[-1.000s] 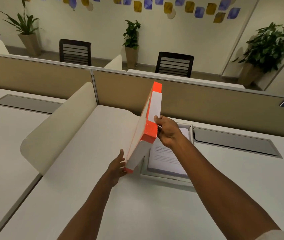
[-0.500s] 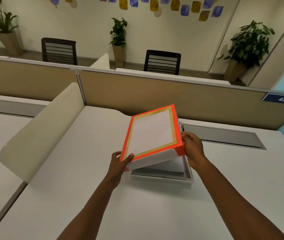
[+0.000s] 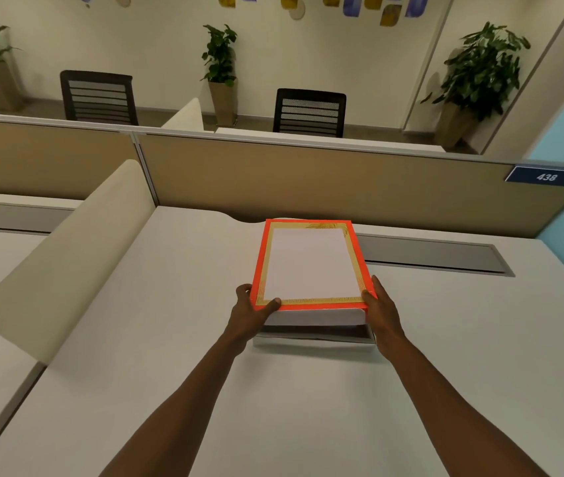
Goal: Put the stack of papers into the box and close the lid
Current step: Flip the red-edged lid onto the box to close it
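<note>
Head view. The lid (image 3: 310, 266), orange-bordered with a white centre, sits in the middle of the frame directly over the box (image 3: 315, 338), whose near wall shows as a pale strip just below it. The left hand (image 3: 251, 309) clamps the lid's lower-left corner, thumb on top and fingers underneath; the right hand (image 3: 382, 309) grips the lower-right corner, fingers closed along the side edge. The lid's long axis runs from the lower centre toward the top of the frame, away from both hands, and appears aligned with the box. A dark gap separates lid and box at the near edge (the far edge cannot be seen), so the lid is judged not yet seated. The papers are hidden, presumably inside. Both hands lie equally near; the remaining move is downward onto the desk (image 3: 177, 390).
</note>
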